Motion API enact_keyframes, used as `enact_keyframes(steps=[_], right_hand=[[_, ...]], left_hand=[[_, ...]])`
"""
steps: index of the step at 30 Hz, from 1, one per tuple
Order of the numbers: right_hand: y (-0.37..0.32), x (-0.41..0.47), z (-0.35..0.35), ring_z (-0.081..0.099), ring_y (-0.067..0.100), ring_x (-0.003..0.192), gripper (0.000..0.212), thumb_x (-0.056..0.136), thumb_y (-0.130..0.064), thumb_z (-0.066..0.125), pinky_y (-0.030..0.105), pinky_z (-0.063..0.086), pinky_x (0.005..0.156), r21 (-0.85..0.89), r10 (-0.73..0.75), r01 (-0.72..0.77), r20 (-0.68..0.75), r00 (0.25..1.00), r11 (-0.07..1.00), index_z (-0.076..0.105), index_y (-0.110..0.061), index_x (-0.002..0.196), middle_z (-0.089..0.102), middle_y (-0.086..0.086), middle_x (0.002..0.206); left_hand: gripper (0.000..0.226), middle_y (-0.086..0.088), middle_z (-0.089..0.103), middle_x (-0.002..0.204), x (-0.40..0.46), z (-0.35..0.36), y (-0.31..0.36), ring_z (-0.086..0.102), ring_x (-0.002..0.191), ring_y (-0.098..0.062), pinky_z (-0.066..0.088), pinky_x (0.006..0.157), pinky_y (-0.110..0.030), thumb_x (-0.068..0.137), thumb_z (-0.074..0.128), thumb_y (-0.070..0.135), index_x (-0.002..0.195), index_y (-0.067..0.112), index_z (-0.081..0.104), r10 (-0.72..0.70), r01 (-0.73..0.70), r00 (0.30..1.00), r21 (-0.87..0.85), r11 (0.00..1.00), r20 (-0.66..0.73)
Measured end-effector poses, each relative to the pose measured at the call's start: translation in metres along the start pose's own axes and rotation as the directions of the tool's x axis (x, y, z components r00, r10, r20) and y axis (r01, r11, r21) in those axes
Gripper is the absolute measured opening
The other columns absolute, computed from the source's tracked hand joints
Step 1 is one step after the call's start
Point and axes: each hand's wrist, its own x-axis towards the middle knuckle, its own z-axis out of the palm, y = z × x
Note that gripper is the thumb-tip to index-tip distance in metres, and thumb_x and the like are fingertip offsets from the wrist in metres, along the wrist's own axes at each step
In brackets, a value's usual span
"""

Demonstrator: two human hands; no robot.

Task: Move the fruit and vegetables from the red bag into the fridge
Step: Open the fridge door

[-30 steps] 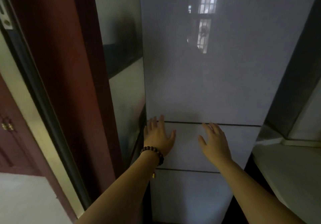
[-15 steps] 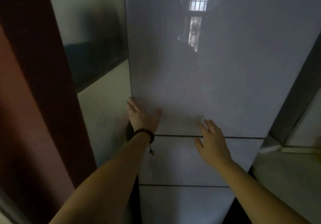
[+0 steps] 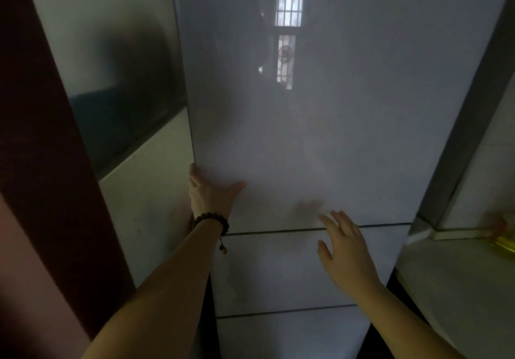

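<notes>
A tall pale grey fridge [image 3: 320, 135] fills the middle of the view, all its doors closed. My left hand [image 3: 209, 194], with a bead bracelet at the wrist, holds the left edge of the upper door near its lower corner: the fingers go round behind the edge and the thumb lies on the front. My right hand [image 3: 344, 250] hovers with spread, relaxed fingers in front of the seam between the upper door and the middle drawer, holding nothing. Neither the red bag nor any fruit or vegetables are in view.
A tiled wall [image 3: 139, 191] and a dark red door frame [image 3: 47, 163] stand close on the left. A pale counter [image 3: 459, 283] runs along the right, with a yellow object [image 3: 504, 243] at its back edge.
My left hand rose from the middle drawer front to the left edge of the upper door and took hold of it. My right hand shifted slightly up. The view moved closer to the fridge.
</notes>
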Motion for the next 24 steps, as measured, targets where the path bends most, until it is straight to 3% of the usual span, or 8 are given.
enact_keyframes(steps=[6,12,15,19,24], right_hand=[[0.003,-0.030,-0.003,0.020,0.025,0.142,0.054,0.091,-0.016,0.054,0.038,0.020,0.116,-0.015,0.139,-0.139,0.041,0.989,0.990,0.036,-0.015,0.143,0.029,0.010,0.152],[-0.013,-0.051,-0.022,0.020,0.028,0.142,0.054,0.092,-0.017,0.054,0.039,0.020,0.116,-0.029,0.146,-0.144,0.066,0.987,0.989,0.036,-0.014,0.143,0.028,0.011,0.152],[-0.020,-0.065,-0.036,0.020,0.029,0.142,0.054,0.091,-0.016,0.054,0.040,0.020,0.116,-0.025,0.133,-0.132,0.070,0.989,0.991,0.037,-0.012,0.142,0.030,0.013,0.151],[-0.020,-0.093,-0.062,0.022,0.032,0.141,0.053,0.090,-0.015,0.055,0.043,0.022,0.115,-0.031,0.113,-0.111,0.077,0.991,0.993,0.039,-0.011,0.141,0.032,0.015,0.150],[-0.007,-0.146,-0.104,0.024,0.034,0.140,0.055,0.089,-0.014,0.057,0.046,0.026,0.113,-0.027,0.098,-0.096,0.049,0.994,0.995,0.040,-0.010,0.140,0.035,0.018,0.148]], left_hand=[[0.124,-0.015,0.036,0.143,-0.025,-0.012,0.004,0.040,0.126,-0.038,0.042,0.097,-0.053,0.052,0.080,0.058,0.144,0.013,0.012,0.017,-0.015,1.000,0.087,0.996,-0.017],[0.105,-0.008,0.046,0.136,-0.062,-0.046,0.010,0.051,0.116,-0.035,0.047,0.087,-0.055,0.060,0.081,0.048,0.140,0.022,0.018,0.088,-0.093,0.995,0.123,0.988,0.040],[0.099,-0.009,0.042,0.137,-0.090,-0.058,0.015,0.046,0.121,-0.031,0.047,0.092,-0.052,0.066,0.081,0.039,0.141,0.019,0.020,0.118,-0.122,0.992,0.079,0.989,0.050],[0.100,-0.011,0.030,0.146,-0.140,-0.069,0.029,0.033,0.131,-0.031,0.040,0.101,-0.050,0.074,0.075,0.034,0.147,0.018,0.009,0.069,-0.075,0.996,0.140,0.987,0.053],[0.096,-0.012,0.034,0.141,-0.208,-0.089,0.051,0.039,0.127,-0.031,0.048,0.083,-0.047,0.080,0.070,0.031,0.148,0.018,0.003,0.127,-0.135,0.991,0.299,0.945,0.044]])
